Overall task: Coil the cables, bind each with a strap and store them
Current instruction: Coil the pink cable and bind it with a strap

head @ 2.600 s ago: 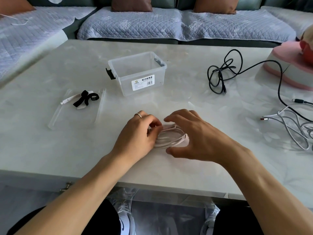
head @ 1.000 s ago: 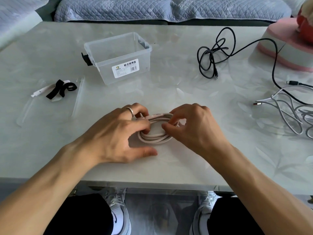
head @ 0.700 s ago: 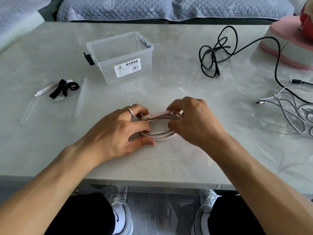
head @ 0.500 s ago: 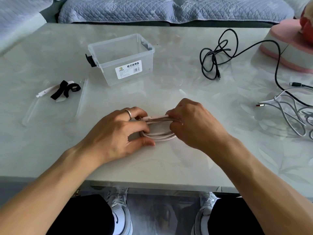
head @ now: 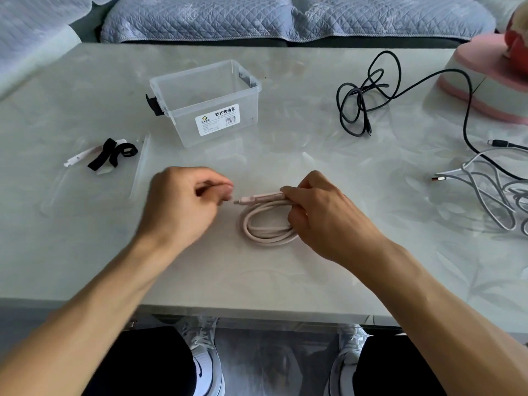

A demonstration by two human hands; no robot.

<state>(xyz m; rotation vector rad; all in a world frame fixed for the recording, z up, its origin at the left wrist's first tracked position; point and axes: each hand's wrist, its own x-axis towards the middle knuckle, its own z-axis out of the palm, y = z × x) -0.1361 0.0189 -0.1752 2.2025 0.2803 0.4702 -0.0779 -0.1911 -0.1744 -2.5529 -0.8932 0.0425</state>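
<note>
A pale pink cable point(head: 265, 232) lies coiled in a small loop on the table, near the front edge. My right hand point(head: 323, 215) grips the coil at its right side, and one plug end sticks out leftward from my fingers. My left hand point(head: 183, 207) is off the coil, just left of that plug; it is blurred, with curled fingers and nothing visible in it. Black straps point(head: 113, 154) and a white strap point(head: 83, 157) lie on a clear lid point(head: 140, 172) at the left. The clear storage box point(head: 188, 130) stands open behind them.
A tangled black cable point(head: 360, 104) lies at the back right and trails off toward the right edge. A loose grey-white cable point(head: 485, 190) is heaped at the right. A pink and white stand point(head: 485, 81) occupies the far right corner. A sofa runs behind the table.
My left hand has let go of the pink coil and moved left. My right hand now holds the coil alone, with more of the loop showing.
</note>
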